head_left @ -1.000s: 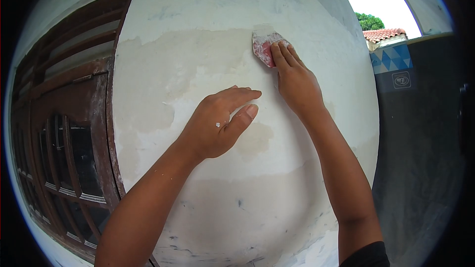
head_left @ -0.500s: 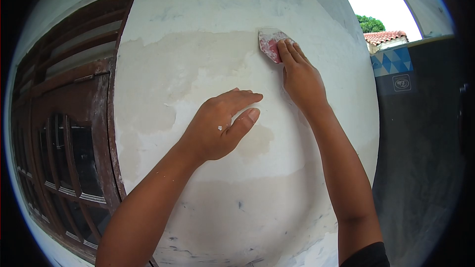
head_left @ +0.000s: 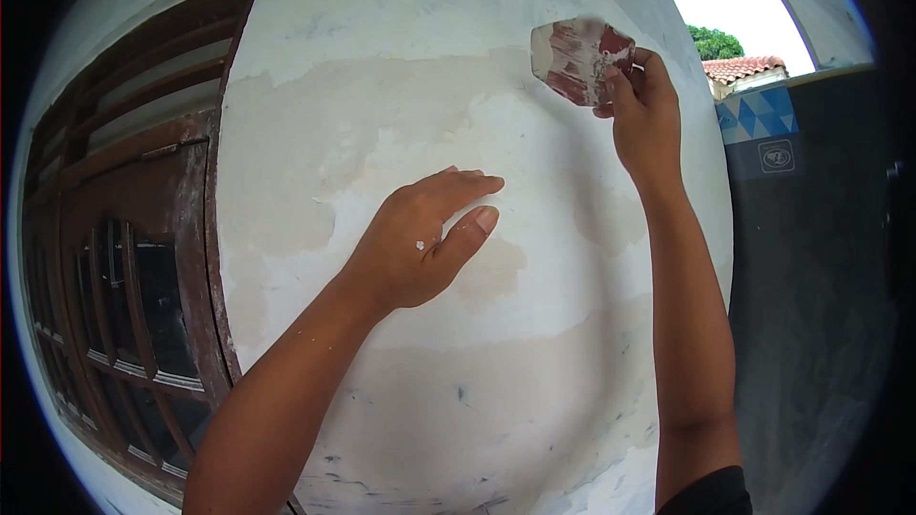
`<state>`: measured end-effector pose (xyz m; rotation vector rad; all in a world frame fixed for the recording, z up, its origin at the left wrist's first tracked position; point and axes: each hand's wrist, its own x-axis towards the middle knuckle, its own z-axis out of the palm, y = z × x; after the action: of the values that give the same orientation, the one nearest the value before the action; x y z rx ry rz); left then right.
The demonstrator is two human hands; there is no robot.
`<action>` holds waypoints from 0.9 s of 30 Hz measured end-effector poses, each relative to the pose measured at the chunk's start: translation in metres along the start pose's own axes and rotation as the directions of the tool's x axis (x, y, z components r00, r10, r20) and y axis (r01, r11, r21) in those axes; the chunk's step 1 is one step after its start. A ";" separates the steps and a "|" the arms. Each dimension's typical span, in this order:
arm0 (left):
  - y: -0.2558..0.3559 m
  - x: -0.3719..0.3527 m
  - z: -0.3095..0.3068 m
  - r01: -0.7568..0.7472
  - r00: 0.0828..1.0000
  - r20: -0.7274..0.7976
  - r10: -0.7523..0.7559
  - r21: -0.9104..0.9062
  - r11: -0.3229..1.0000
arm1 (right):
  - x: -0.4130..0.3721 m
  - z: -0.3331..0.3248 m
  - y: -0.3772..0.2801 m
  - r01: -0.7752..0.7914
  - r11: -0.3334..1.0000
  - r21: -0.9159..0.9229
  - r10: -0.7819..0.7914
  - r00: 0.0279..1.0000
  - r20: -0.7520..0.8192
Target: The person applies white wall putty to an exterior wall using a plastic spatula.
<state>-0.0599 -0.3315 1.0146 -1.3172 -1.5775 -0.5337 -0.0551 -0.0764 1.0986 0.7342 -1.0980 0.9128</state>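
My right hand (head_left: 649,129) grips a red scraper (head_left: 580,62) smeared with white paste, at the upper right of the wall. The scraper's broad face is turned toward me, with my thumb on it and the other fingers behind. In front of the middle of the wall (head_left: 401,153), my left hand (head_left: 420,243) is empty, its thumb apart from the fingers, with a white speck on its back. Damp-looking beige patches and whiter areas cover the wall. Whether my left fingertips touch it, I cannot tell.
A dark brown wooden door (head_left: 124,277) with glass panes and slats stands at the left. To the right is a dark grey wall (head_left: 811,257) with a blue and white strip. Beyond it show a tiled roof (head_left: 744,69) and a tree (head_left: 716,43).
My right hand has moved right and slightly up with the scraper, turning it so its paste-covered face shows. My left hand has hardly moved.
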 end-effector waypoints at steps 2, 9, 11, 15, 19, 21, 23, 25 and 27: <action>-0.001 0.000 0.000 -0.005 1.000 -0.001 0.005 0.006 1.000 | 0.019 0.004 0.001 -0.093 0.990 0.105 0.092 0.996 0.016; 0.002 0.001 0.000 -0.005 1.000 0.003 0.004 0.031 0.999 | 0.043 0.015 0.026 -0.434 0.890 0.141 0.388 0.882 0.267; 0.000 0.001 0.000 -0.009 1.000 0.002 0.009 0.034 0.999 | 0.041 0.017 0.035 -0.400 0.916 0.014 0.383 0.887 0.258; -0.002 0.001 -0.001 -0.010 1.000 0.011 0.010 0.029 1.000 | 0.038 0.003 0.048 -0.438 0.896 -0.076 0.444 0.882 0.157; 0.000 0.000 0.000 0.012 1.000 0.008 -0.013 0.039 0.999 | 0.039 -0.010 0.048 -0.514 0.844 0.155 0.483 0.853 0.199; 0.000 0.000 0.001 -0.006 1.000 0.014 0.005 0.046 0.999 | 0.040 -0.008 0.040 -0.526 0.820 0.226 0.482 0.848 0.222; -0.001 0.001 0.001 -0.010 1.000 0.010 0.010 0.044 0.999 | 0.042 0.003 0.033 -0.505 0.841 0.196 0.459 0.857 0.236; -0.002 0.001 0.002 -0.013 1.000 0.005 0.013 0.042 0.999 | 0.046 0.009 0.036 -0.457 0.880 0.128 0.418 0.874 0.249; -0.002 0.000 0.001 -0.002 1.000 0.006 0.002 0.054 0.999 | 0.044 0.010 0.044 -0.444 0.896 0.017 0.433 0.880 0.195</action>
<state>-0.0619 -0.3308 1.0148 -1.2805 -1.5849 -0.4831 -0.0906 -0.0546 1.1459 0.6388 -1.4434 1.2870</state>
